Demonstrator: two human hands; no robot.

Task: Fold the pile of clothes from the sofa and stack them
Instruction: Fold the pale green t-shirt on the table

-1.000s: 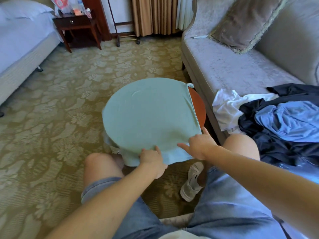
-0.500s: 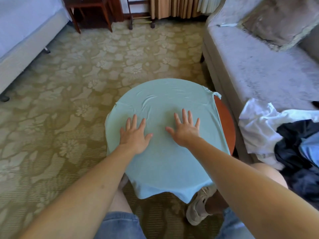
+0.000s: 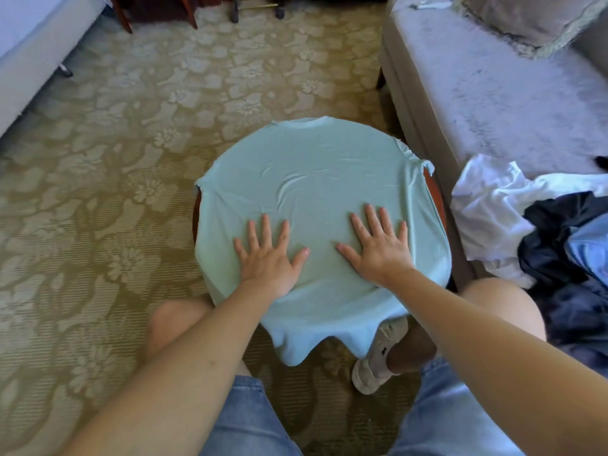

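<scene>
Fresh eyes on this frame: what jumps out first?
A mint-green T-shirt lies spread over the small round table at centre, with the left hand and right hand pressed flat on it, fingers splayed. On the right, a pile of clothes in white, navy and blue sits unfolded on the grey sofa.

A bedroom or hotel room; bed (image 3: 29,37), grey sofa (image 3: 487,93), floral carpet (image 3: 98,159).

table (image 3: 440,209) top buried under mint shirt (image 3: 316,179), only brown rim slivers at its 3 and 9 o'clock. clothes pile (image 3: 552,245) at 3 o'clock runs off frame. cushion (image 3: 526,21) at 1 and bed (image 3: 29,44) at 10 cropped. shoe (image 3: 375,363) at 5 half behind shirt hem.
</scene>
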